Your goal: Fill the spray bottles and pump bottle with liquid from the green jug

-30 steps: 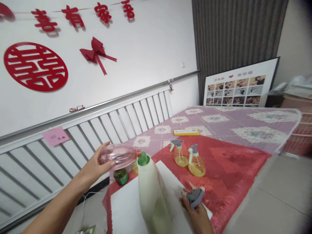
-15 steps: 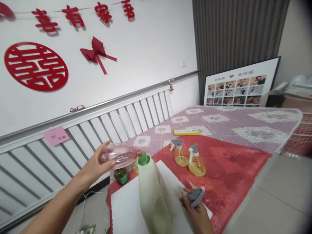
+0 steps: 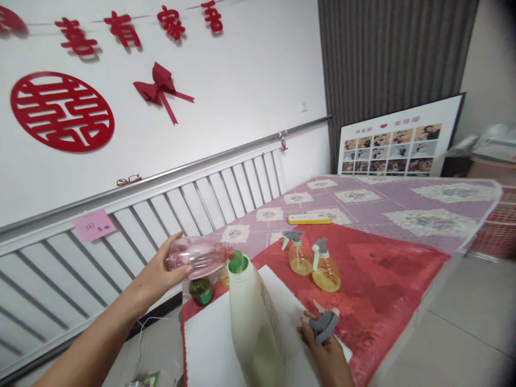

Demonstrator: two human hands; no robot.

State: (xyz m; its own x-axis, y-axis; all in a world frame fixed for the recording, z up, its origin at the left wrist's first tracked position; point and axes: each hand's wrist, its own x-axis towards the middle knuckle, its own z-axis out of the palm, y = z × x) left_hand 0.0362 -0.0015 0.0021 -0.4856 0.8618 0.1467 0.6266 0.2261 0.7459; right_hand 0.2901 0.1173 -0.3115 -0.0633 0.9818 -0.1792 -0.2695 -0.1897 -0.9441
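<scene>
My left hand [image 3: 159,278] is closed around a pink transparent bottle [image 3: 197,257], held on its side with its neck at the green funnel [image 3: 237,262] in the mouth of a tall pale jug [image 3: 252,322]. My right hand [image 3: 322,344] grips a grey spray trigger head [image 3: 322,324] low beside the jug, over a white sheet [image 3: 205,338]. Two spray bottles of yellow liquid [image 3: 314,263] stand upright on the red cloth [image 3: 382,274]. Behind the jug, a green bottle [image 3: 200,289] stands, partly hidden.
A yellow flat case [image 3: 308,218] lies on the purple patterned bed cover [image 3: 423,207]. A white slatted headboard [image 3: 133,226] runs along the wall at left. A photo board [image 3: 397,142] leans at the back, and pink baskets [image 3: 494,226] sit at the right.
</scene>
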